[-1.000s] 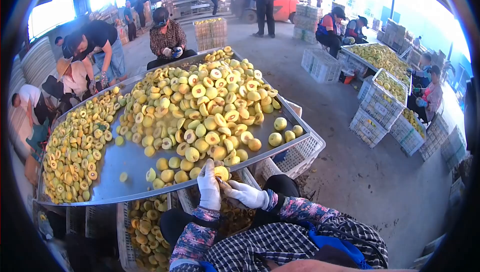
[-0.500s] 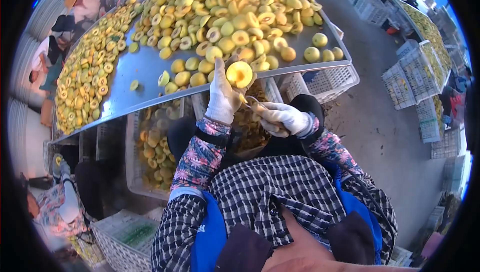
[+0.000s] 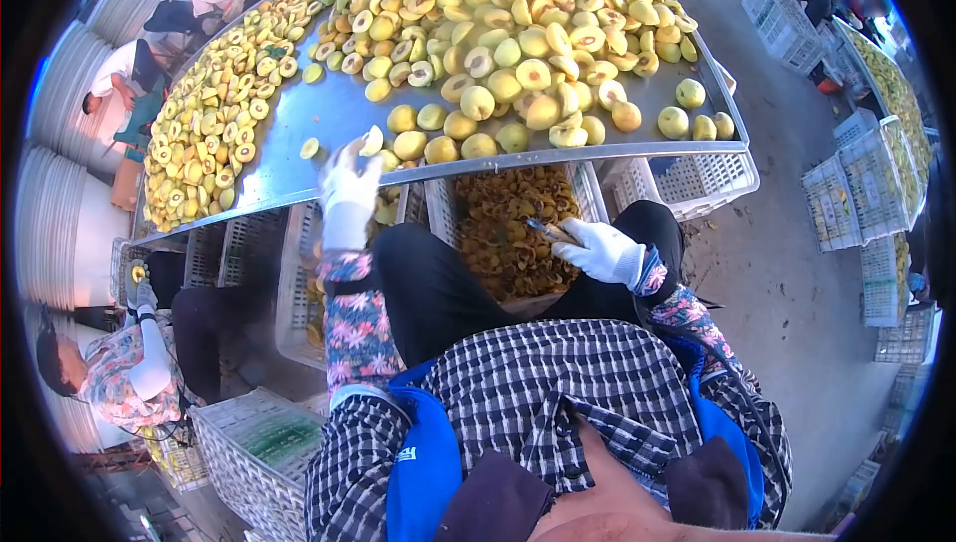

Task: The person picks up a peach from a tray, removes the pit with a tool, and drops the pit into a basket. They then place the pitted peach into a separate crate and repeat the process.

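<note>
My left hand (image 3: 349, 188), in a white glove, is at the table's front edge with its fingers apart. Right by its fingertips lies a cut yellow peach half (image 3: 371, 140); I see nothing held in this hand. My gloved right hand (image 3: 602, 251) is closed around a small pitting knife (image 3: 551, 231), its metal end pointing left. Below that tool, a white crate (image 3: 441, 211) between my knees holds brown pits and scraps (image 3: 513, 243). Whole peaches (image 3: 478, 102) line the near edge of the metal table (image 3: 299, 183), in front of a large heap of halves (image 3: 518, 24).
Another pile of halves (image 3: 204, 143) covers the table's left side. White crates (image 3: 259, 442) stand at lower left, under the table and along the right. A co-worker in a floral top (image 3: 119, 363) sits at left; other people work at the far side.
The peach half that my left hand held is gone from it. That hand has moved left to the table edge. My right hand has drawn away with the pitting knife, lower and rightward.
</note>
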A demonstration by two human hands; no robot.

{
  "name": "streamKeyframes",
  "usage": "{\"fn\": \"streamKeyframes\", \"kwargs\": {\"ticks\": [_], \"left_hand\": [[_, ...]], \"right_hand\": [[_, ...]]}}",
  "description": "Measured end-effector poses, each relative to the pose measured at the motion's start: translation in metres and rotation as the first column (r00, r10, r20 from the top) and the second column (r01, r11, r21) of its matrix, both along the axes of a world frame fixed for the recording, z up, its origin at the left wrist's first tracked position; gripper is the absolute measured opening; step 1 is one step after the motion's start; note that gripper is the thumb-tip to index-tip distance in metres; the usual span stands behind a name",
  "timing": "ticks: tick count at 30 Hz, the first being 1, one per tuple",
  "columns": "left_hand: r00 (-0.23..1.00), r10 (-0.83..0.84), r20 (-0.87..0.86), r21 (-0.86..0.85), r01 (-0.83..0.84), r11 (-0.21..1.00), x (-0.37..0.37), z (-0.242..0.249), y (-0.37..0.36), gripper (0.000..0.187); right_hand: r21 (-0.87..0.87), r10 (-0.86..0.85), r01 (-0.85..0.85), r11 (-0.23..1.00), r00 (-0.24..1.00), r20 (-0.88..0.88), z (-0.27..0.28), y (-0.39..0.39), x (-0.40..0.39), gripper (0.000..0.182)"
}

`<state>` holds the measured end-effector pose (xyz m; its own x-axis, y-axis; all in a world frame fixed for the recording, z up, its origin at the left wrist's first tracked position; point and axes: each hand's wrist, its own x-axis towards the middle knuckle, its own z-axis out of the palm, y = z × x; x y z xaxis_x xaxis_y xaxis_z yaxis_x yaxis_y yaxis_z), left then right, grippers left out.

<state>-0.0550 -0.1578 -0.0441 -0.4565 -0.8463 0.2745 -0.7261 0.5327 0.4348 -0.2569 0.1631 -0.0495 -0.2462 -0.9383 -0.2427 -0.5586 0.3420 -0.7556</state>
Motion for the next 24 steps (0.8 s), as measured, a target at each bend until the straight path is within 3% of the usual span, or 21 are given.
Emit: {"fn": "streamKeyframes", "kwargs": {"ticks": [1,5,7,9,12,13,14,16,17,18,19,20,24], "left_hand": [[0.987,-0.143,-0.079,0.098,0.151,0.984,-0.015,-0.003,-0.009,0.049],[0.81,-0.561,-0.17,-0.018,0.567,0.823,-0.104,-0.001,0.01,0.06],[0.782,-0.623,-0.025,-0.05,0.622,0.782,-0.145,-0.026,-0.007,0.063],[0.816,-0.576,0.051,0.104,0.569,0.816,-0.164,-0.027,-0.006,0.061],[0.809,-0.587,0.002,0.164,0.579,0.799,-0.167,-0.023,-0.012,0.06],[0.824,-0.563,-0.057,0.302,0.552,0.777,-0.165,-0.019,-0.012,0.063],[0.817,-0.534,-0.217,0.371,0.575,0.729,-0.162,-0.02,-0.008,0.065],[0.75,-0.458,-0.477,0.473,0.659,0.585,-0.147,0.002,0.018,0.064],[0.551,-0.37,-0.748,0.443,0.829,0.341,-0.143,-0.01,0.022,0.061],[0.517,-0.285,-0.807,0.466,0.854,0.23,-0.131,0.005,0.042,0.062],[0.49,-0.187,-0.852,0.475,0.872,0.118,-0.119,0.028,0.064,0.062],[0.492,-0.178,-0.852,0.479,0.87,0.116,-0.115,0.035,0.076,0.062],[0.506,-0.299,-0.809,0.465,0.862,0.199,-0.106,0.036,0.086,0.07]], "right_hand": [[0.022,0.022,-0.021,1.0,0.999,-0.028,0.001,-0.004,0.002,0.031],[-0.019,0.057,-0.057,0.998,0.998,-0.042,-0.005,-0.01,0.005,0.032],[0.023,0.062,-0.061,0.998,0.998,-0.025,-0.006,-0.009,0.007,0.035],[0.036,0.041,-0.04,0.999,0.999,-0.025,-0.008,-0.005,0.009,0.035],[0.047,-0.034,0.031,0.998,0.997,0.07,0.001,-0.001,0.007,0.037],[0.047,-0.043,0.04,0.998,0.997,0.064,-0.001,-0.002,0.004,0.037],[-0.109,-0.134,0.151,0.983,0.98,0.151,-0.006,-0.006,-0.002,0.039],[-0.297,-0.265,0.341,0.892,0.927,0.266,0.006,-0.02,-0.016,0.045],[-0.273,-0.321,0.46,0.845,0.844,0.43,0.019,-0.032,-0.019,0.044],[-0.373,-0.241,0.487,0.79,0.805,0.541,0.013,-0.047,-0.03,0.055],[-0.418,-0.137,0.501,0.758,0.748,0.649,0.045,-0.056,-0.026,0.072],[-0.479,-0.089,0.446,0.756,0.795,0.6,0.024,-0.075,-0.042,0.082],[-0.458,-0.043,0.338,0.822,0.839,0.543,0.052,-0.092,-0.04,0.08]]}}
